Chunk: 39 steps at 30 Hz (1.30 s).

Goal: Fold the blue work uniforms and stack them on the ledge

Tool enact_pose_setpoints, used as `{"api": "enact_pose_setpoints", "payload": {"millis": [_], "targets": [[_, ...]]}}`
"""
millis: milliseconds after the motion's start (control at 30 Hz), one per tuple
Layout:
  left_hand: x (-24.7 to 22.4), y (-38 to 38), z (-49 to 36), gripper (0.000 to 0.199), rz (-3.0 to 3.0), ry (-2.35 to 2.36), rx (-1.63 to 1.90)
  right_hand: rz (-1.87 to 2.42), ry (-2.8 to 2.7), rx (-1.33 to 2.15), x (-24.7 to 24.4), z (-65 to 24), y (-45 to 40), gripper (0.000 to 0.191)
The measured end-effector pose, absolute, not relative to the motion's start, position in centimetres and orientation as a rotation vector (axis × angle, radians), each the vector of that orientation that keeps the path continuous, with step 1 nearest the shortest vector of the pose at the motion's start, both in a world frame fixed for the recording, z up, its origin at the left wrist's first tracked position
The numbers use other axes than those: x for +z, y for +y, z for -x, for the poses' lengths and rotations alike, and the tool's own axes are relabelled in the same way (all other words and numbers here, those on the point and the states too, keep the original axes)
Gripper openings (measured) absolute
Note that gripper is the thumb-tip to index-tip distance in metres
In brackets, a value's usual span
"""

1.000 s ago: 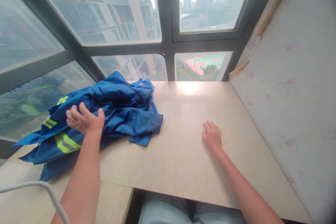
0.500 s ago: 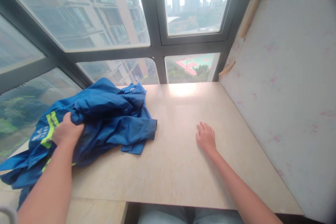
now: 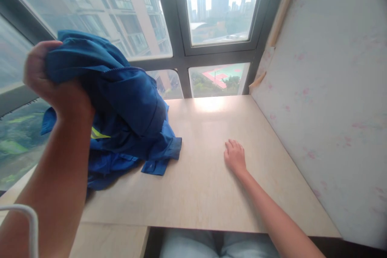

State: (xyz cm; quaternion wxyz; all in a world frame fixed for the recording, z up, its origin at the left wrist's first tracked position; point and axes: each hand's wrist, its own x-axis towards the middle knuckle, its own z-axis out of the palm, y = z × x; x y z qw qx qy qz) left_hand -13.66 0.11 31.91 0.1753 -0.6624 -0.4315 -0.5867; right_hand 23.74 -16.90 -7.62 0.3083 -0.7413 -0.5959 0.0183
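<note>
Bunched fabric of a blue work jacket [image 3: 127, 100] is gripped in my left hand [image 3: 57, 76], which is closed and raised at the left, in front of the window. Part of the jacket hangs from that hand, and the rest lies crumpled on the pale tabletop [image 3: 199, 193]. A cuff with a button rests near the middle of the table. One yellow-green strip shows under my left wrist; much of the jacket's left side is hidden behind the arm. My right hand [image 3: 235, 157] lies on the tabletop, apart from the jacket, holding nothing, its fingers loosely bent.
Grey-framed windows [image 3: 178, 54] rise behind and to the left of the table. A flower-patterned wall [image 3: 326, 100] borders the right side. A white cable-like loop [image 3: 33, 225] shows at the lower left, and my legs [image 3: 187, 246] are under the front edge.
My left hand has lifted the gripped part of the jacket up off the table, and the jacket's left end has come up with it. My right hand stays in place.
</note>
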Motion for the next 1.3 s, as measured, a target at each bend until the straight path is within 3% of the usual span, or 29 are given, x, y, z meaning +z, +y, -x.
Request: {"api": "enact_pose_setpoints", "payload": {"millis": [100, 233, 367, 467, 567, 700, 800, 967, 1133, 1300], "targets": [[29.8, -3.0, 7.8, 0.037, 1.904, -1.054, -1.655, 1.739, -1.168, 0.236, -7.8, -24.6, -16.7, 0.035], [19.7, -7.5, 3.4, 0.039, 2.544, -0.916, -1.29, 1.352, -0.521, 0.602, -7.5, -27.8, -17.2, 0.034], [7.2, -12.4, 2.3, 0.067, 3.075, -0.929, -0.58, 1.12, -0.261, 0.887, -7.4, -32.9, -20.1, 0.025], [2.0, -15.6, 2.4, 0.081, 3.043, -1.094, -0.528, 1.158, -0.231, 0.948, -7.2, -35.6, -22.8, 0.028], [0.7, -17.3, 3.2, 0.074, 2.842, -1.294, -0.755, 1.314, -0.238, 0.898, -6.4, -36.8, -24.0, 0.029], [0.0, -17.1, 5.5, 0.059, 2.451, -1.631, -1.08, 1.591, -0.311, 0.421, -3.7, -37.1, -23.4, 0.029], [-1.7, -16.3, 7.7, 0.052, 2.219, -1.893, -1.213, 1.675, -0.727, 0.207, -0.7, -35.6, -21.7, 0.031], [-4.7, -16.9, 8.8, 0.058, 2.224, -2.087, -1.169, 1.497, -1.639, 0.302, 2.7, -29.2, -17.0, 0.031], [-6.2, -18.9, 8.1, 0.065, 2.344, -1.987, -0.995, 1.602, -1.96, 0.193, 0.3, -23.5, -15.2, 0.04], [-5.6, -18.3, 8.6, 0.061, 2.389, -2.01, -0.939, 1.911, -1.896, -0.089, -4.6, -21.1, -19.7, 0.04]]}}
